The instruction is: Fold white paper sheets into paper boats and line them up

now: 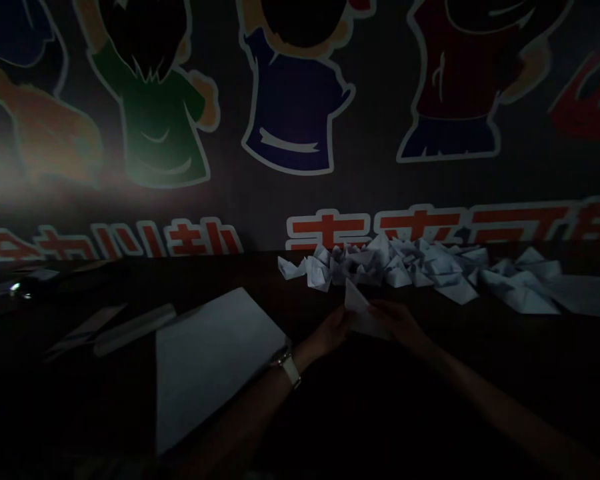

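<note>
Between my two hands is a folded piece of white paper (364, 319), held tilted with one pointed corner upward. My left hand (334, 328) is closed on its left edge, and a watch with a pale strap (291, 371) is on that wrist. The fingers of my right hand (394, 320) pinch its right side. Just beyond the hands lies a pile of folded white paper shapes (380, 263), some of them like little boats. Dim light hides the finer creases and parts of the fingers.
Left of my hands, a stack of white paper sheets (215, 363) rests on the dark table. Farther left lie a long pale strip (135, 329) and a shiny dark object (23, 290). A flat sheet (587, 295) is at the far right. Behind stands a wall with painted figures (293, 107).
</note>
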The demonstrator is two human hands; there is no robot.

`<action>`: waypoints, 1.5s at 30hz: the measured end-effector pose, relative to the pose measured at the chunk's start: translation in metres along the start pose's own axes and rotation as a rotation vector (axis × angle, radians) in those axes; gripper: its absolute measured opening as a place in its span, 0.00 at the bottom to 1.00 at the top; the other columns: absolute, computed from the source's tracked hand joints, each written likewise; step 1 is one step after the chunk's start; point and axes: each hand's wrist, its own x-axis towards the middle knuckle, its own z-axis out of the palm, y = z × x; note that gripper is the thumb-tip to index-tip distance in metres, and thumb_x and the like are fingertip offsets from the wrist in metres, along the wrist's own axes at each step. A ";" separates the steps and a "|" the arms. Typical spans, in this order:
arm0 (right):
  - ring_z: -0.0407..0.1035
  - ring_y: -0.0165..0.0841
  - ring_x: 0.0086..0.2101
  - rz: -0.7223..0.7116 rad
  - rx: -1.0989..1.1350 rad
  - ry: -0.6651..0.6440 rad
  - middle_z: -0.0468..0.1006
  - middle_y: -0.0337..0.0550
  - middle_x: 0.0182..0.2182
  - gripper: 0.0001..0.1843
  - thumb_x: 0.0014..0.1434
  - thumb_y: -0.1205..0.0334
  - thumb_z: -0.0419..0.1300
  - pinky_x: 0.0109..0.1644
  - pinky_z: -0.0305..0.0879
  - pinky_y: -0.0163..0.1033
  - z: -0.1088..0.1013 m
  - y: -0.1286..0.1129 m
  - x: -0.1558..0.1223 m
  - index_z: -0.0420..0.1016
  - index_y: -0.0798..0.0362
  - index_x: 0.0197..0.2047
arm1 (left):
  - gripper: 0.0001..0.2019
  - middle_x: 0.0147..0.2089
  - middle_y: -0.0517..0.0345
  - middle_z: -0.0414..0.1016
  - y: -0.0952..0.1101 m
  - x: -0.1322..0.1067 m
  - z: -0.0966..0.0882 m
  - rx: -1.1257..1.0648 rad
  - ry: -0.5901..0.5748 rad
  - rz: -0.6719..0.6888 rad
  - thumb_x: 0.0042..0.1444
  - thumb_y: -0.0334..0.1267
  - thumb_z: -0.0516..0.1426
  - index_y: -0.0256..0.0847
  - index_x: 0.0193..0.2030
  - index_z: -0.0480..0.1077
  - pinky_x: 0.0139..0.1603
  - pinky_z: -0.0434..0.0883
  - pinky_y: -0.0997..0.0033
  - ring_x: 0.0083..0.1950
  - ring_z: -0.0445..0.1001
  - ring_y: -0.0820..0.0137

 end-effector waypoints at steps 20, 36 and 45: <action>0.70 0.38 0.28 0.055 0.021 0.022 0.79 0.38 0.24 0.19 0.44 0.45 0.60 0.32 0.65 0.38 0.004 0.005 -0.001 0.81 0.53 0.29 | 0.18 0.41 0.51 0.71 0.011 -0.005 -0.003 0.255 -0.121 0.076 0.60 0.46 0.45 0.37 0.48 0.66 0.45 0.63 0.68 0.40 0.67 0.66; 0.74 0.44 0.33 0.094 0.316 0.040 0.81 0.47 0.29 0.20 0.41 0.46 0.65 0.42 0.67 0.47 0.006 0.008 -0.002 0.81 0.54 0.29 | 0.18 0.40 0.55 0.68 0.001 -0.006 0.006 0.369 -0.399 0.044 0.62 0.46 0.41 0.35 0.46 0.63 0.41 0.64 0.71 0.38 0.64 0.70; 0.74 0.43 0.34 0.128 0.458 0.041 0.81 0.48 0.28 0.19 0.42 0.47 0.66 0.43 0.67 0.48 0.002 0.005 -0.002 0.80 0.54 0.30 | 0.19 0.39 0.54 0.69 0.002 -0.006 0.008 0.356 -0.459 0.063 0.62 0.47 0.41 0.35 0.44 0.65 0.41 0.65 0.71 0.38 0.66 0.70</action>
